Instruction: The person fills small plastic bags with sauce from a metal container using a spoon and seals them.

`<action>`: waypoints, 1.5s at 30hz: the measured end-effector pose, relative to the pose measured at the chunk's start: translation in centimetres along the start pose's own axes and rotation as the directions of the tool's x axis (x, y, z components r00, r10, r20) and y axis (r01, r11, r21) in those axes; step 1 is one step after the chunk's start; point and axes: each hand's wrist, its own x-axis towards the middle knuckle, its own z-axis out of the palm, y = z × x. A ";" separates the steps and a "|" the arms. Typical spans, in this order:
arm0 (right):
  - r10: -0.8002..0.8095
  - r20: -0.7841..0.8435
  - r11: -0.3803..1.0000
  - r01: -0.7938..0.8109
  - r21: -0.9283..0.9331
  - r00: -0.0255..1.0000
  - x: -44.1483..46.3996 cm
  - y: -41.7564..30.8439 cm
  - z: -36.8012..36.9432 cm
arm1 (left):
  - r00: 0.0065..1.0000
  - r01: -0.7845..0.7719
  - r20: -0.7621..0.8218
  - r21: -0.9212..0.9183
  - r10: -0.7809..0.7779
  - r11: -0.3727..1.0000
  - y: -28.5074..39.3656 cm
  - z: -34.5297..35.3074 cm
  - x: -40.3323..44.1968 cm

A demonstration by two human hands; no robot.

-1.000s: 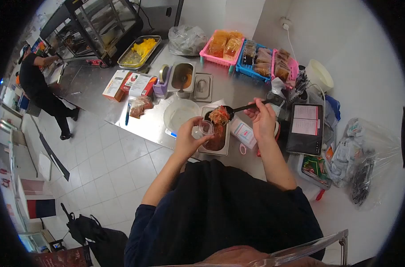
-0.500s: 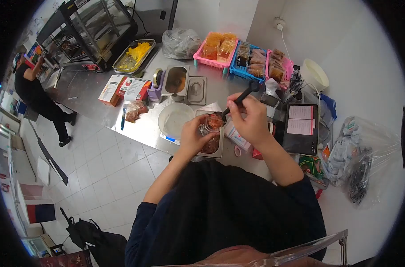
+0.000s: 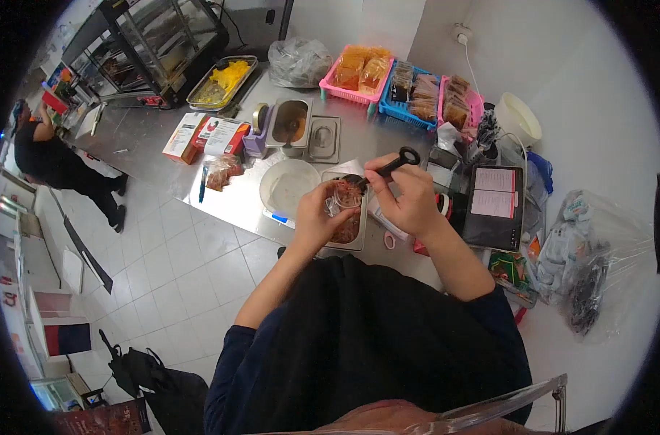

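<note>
A small clear plastic cup (image 3: 340, 199) is pinched between the thumb and fingers of my left hand (image 3: 318, 217). My right hand (image 3: 406, 194) is closed round the handle of a black ladle (image 3: 390, 166), whose bowl is tipped at the cup's rim. Reddish chopped food shows in the cup and at the ladle. Both are above a steel container (image 3: 359, 235) that holds more reddish food. Just left of my left hand stands a round translucent tub (image 3: 289, 190).
Pink (image 3: 330, 89) and blue (image 3: 392, 111) baskets of sauce packets stand at the back. Another steel container (image 3: 289, 125), boxes (image 3: 227, 138) and a yellow food tray (image 3: 223, 82) are to the left. A tablet (image 3: 494, 208) lies right. A person in black (image 3: 61, 161) stands far left.
My right hand has brought the ladle down and left to the cup and tilted it, with its handle end now pointing up. The person far left has shifted and raised an arm.
</note>
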 end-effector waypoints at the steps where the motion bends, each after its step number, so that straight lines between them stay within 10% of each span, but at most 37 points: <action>1: 0.007 0.006 1.000 -0.007 0.010 1.000 0.0 -0.1 -0.1 | 1.000 0.005 0.004 -0.001 -0.005 1.000 0.0 0.0 0.0; 9: -0.008 0.008 0.999 0.008 0.038 1.000 -0.1 0.0 -0.4 | 1.000 0.015 -0.004 -0.045 -0.015 0.999 -0.3 0.3 -0.1; 12: 0.233 -0.048 0.964 -0.224 0.146 0.971 -0.5 0.3 -0.1 | 1.000 0.017 -0.010 0.009 -0.017 1.000 -0.1 0.2 -0.1; 19: 0.746 -0.061 0.462 -0.450 0.764 0.663 -2.6 5.8 0.8 | 0.997 0.079 -0.011 0.017 -0.079 0.997 -0.6 0.3 -0.5; 26: 0.905 -0.044 0.145 -0.210 0.967 0.423 -5.9 9.0 1.4 | 0.991 0.132 0.007 -0.195 -0.133 0.972 -2.2 -0.7 -0.6; 34: 0.763 0.046 0.498 -0.631 0.595 0.645 -13.1 9.8 6.5 | 0.959 0.248 -0.129 -0.055 -0.253 0.967 -8.6 -5.6 0.0; 39: 0.418 0.345 0.822 -0.512 0.251 0.840 -13.3 7.2 4.8 | 0.981 0.195 -0.037 0.168 -0.191 0.966 -14.3 -7.9 -3.2; 45: 0.323 0.568 0.916 -0.402 0.015 0.757 -13.7 7.1 1.5 | 0.964 0.256 -0.008 0.311 -0.267 0.915 -13.6 -11.4 -6.5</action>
